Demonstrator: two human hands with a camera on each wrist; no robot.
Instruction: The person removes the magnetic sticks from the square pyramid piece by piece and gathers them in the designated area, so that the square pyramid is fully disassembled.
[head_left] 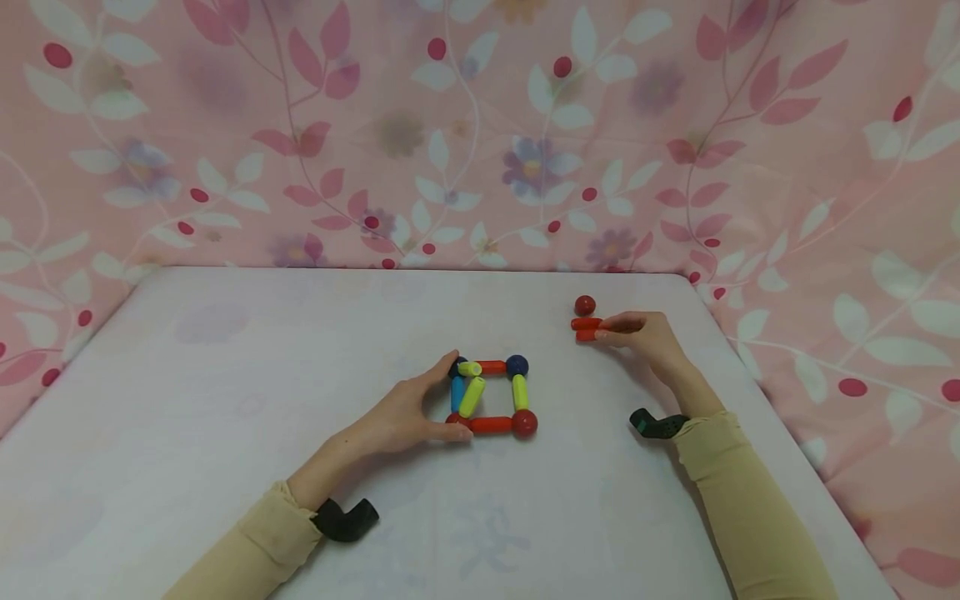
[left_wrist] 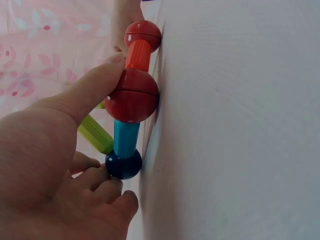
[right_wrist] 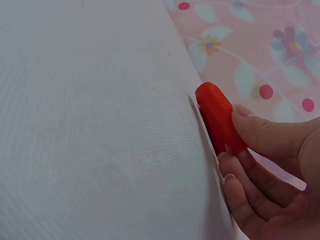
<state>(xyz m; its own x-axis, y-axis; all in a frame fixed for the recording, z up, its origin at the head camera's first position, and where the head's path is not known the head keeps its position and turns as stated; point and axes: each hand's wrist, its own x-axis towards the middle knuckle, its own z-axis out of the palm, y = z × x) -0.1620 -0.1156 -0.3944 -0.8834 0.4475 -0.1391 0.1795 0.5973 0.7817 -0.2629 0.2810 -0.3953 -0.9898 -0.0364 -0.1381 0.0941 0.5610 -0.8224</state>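
A square of rods and balls lies mid-table, with a red rod [head_left: 491, 425] in front, a blue rod [left_wrist: 126, 139] at its left and a yellow-green rod [head_left: 521, 392] at its right. Two more yellow-green rods [head_left: 472, 397] slant up from its left corners. The left hand [head_left: 401, 414] grips the left side, thumb on the front red ball [left_wrist: 132, 96], fingers at the dark blue ball [left_wrist: 123, 165]. Farther right, the right hand [head_left: 643, 340] pinches a red rod [right_wrist: 220, 117] between thumb and fingers; a second red rod [head_left: 586, 323] lies beside it.
A loose red ball [head_left: 585, 305] sits just behind the two red rods, near the back edge of the white table [head_left: 225, 375]. Pink floral cloth [head_left: 480, 217] hangs behind the table and along its right side. Each wrist bears a black device [head_left: 347, 520].
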